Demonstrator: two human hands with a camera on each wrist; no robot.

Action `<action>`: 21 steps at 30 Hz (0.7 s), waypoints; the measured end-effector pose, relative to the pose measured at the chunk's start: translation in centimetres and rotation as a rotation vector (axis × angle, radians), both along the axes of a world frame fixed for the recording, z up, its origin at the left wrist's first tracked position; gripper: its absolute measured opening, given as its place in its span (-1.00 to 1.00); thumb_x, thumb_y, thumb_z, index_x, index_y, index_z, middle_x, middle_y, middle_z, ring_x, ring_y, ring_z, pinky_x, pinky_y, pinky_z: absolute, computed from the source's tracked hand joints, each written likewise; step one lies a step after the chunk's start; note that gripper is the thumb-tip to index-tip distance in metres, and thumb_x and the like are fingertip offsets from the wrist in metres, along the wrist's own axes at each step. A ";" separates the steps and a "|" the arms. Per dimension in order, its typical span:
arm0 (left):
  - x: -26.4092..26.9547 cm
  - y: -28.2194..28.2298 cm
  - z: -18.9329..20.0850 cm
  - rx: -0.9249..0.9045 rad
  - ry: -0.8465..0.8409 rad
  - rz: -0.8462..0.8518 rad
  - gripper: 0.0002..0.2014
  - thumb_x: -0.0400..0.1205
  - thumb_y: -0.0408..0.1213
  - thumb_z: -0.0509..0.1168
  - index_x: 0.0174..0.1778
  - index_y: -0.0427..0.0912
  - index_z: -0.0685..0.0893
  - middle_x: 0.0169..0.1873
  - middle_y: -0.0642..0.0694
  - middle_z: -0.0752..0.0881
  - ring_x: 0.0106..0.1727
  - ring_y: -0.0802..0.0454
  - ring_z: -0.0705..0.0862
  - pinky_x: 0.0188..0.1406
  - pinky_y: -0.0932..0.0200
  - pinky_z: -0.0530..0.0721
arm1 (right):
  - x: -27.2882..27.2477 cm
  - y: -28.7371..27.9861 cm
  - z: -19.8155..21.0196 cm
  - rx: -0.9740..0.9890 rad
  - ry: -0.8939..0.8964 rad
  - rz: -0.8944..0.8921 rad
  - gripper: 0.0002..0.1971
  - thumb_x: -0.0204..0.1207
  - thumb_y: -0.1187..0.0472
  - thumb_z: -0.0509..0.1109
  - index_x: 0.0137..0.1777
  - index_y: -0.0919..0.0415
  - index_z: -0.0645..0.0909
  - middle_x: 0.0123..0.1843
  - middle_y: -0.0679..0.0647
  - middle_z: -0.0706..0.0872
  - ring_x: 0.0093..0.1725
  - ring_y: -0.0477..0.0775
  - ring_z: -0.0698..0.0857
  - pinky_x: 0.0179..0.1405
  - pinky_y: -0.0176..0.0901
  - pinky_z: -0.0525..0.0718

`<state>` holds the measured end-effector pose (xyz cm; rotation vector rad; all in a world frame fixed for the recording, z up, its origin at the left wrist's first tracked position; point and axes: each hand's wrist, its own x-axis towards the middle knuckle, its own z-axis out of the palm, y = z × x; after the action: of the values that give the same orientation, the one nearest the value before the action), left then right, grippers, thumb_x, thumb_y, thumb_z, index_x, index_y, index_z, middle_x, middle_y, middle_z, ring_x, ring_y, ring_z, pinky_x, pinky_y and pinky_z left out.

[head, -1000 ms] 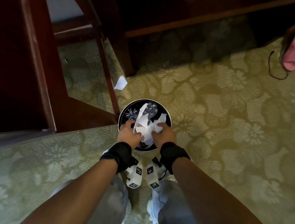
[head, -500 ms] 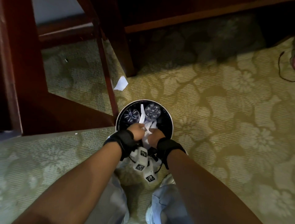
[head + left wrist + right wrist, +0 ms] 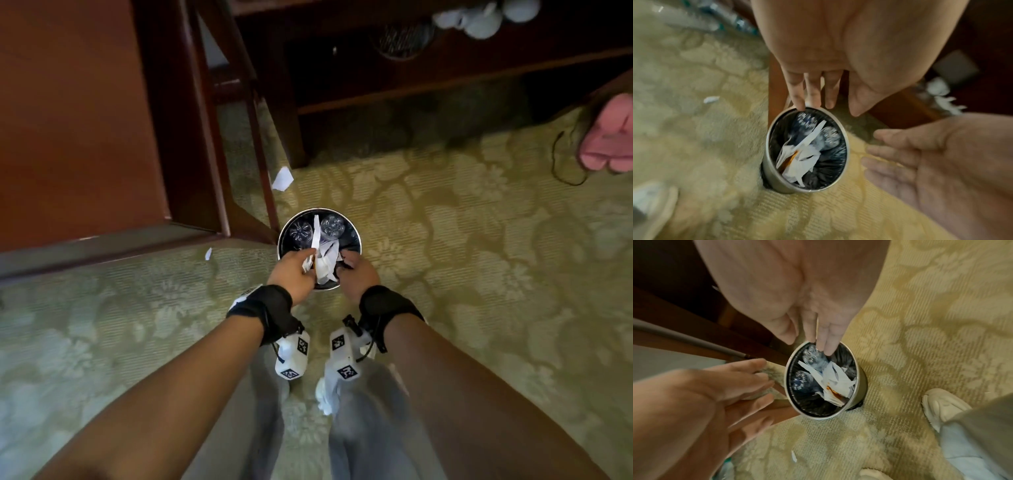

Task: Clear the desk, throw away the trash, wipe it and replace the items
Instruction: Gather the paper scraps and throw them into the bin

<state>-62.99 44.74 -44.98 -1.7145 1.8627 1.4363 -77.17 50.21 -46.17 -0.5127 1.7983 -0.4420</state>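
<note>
A round metal trash bin (image 3: 358,240) with a black liner stands on the patterned carpet. Crumpled white paper (image 3: 325,267) with an orange streak lies inside it beside two clear plastic bottles (image 3: 330,224). My left hand (image 3: 301,270) and right hand (image 3: 349,274) hover just above the near rim, one on each side of the paper. The wrist views show both hands with straight fingers and nothing in them: the left hand (image 3: 812,94) reaches past the bin's rim (image 3: 767,146), and the right hand (image 3: 821,337) hangs over the paper (image 3: 836,379).
A dark wooden desk leg (image 3: 287,120) and a chair frame (image 3: 205,137) stand just beyond the bin. White paper scraps (image 3: 282,178) (image 3: 208,254) lie on the carpet. Another person's hand (image 3: 609,137) and a black cable (image 3: 561,164) are at the right edge.
Both hands pressed the crumpled paper down into the bin, then let go and lifted clear of it. The paper now sits lower inside.
</note>
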 end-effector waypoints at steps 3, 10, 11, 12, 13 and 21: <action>0.0 0.6 7.3 -0.117 -0.030 -0.107 -0.51 0.68 -0.26 0.27 0.57 -0.04 0.46 0.45 -0.21 0.51 0.47 -0.21 0.47 0.47 0.08 0.40 | -0.3 0.3 8.2 -0.063 0.054 -0.002 -0.56 0.64 0.33 0.25 0.53 0.22 0.48 0.46 0.16 0.60 0.41 0.15 0.58 0.27 -0.22 0.47; 1.2 1.9 25.0 -0.340 -0.055 -0.255 -0.55 0.69 -0.11 0.20 0.54 -0.02 0.46 0.31 -0.15 0.55 0.37 -0.20 0.46 0.33 -0.06 0.53 | -0.1 0.8 26.2 -0.191 0.145 0.162 -0.58 0.64 0.26 0.31 0.50 0.17 0.50 0.44 0.11 0.63 0.37 0.12 0.63 0.43 0.04 0.55; 1.6 1.9 27.2 -0.364 -0.059 -0.255 -0.55 0.69 -0.10 0.20 0.53 -0.02 0.46 0.31 -0.15 0.55 0.36 -0.20 0.46 0.32 -0.06 0.54 | 0.0 0.6 28.3 -0.195 0.160 0.194 -0.58 0.65 0.25 0.32 0.50 0.16 0.50 0.44 0.11 0.63 0.37 0.12 0.63 0.43 0.03 0.55; 2.0 1.6 29.2 -0.391 -0.064 -0.249 -0.55 0.69 -0.09 0.19 0.53 -0.02 0.46 0.30 -0.15 0.55 0.35 -0.20 0.47 0.32 -0.07 0.54 | 0.1 0.2 30.2 -0.204 0.177 0.225 -0.59 0.65 0.25 0.32 0.50 0.16 0.49 0.43 0.12 0.64 0.36 0.12 0.64 0.42 0.01 0.56; 2.6 1.3 31.0 -0.416 -0.070 -0.245 -0.54 0.68 -0.09 0.19 0.53 -0.02 0.45 0.31 -0.16 0.55 0.35 -0.20 0.46 0.33 -0.08 0.54 | 0.3 -0.2 32.0 -0.213 0.194 0.258 -0.58 0.65 0.26 0.31 0.51 0.16 0.49 0.43 0.12 0.64 0.36 0.12 0.64 0.41 -0.01 0.56; 10.0 -4.0 42.1 -0.601 -0.139 -0.219 -0.55 0.70 -0.06 0.12 0.53 -0.03 0.43 0.36 -0.17 0.52 0.36 -0.21 0.44 0.31 -0.13 0.55 | 5.2 -4.8 42.8 -0.325 0.366 0.487 -0.56 0.65 0.12 0.33 0.52 0.11 0.48 0.42 0.13 0.61 0.36 0.13 0.61 0.33 -0.11 0.56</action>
<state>-53.02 40.72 -2.85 -1.7028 2.4677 0.6907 -72.02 45.45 -3.42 -1.2936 1.8677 -0.3109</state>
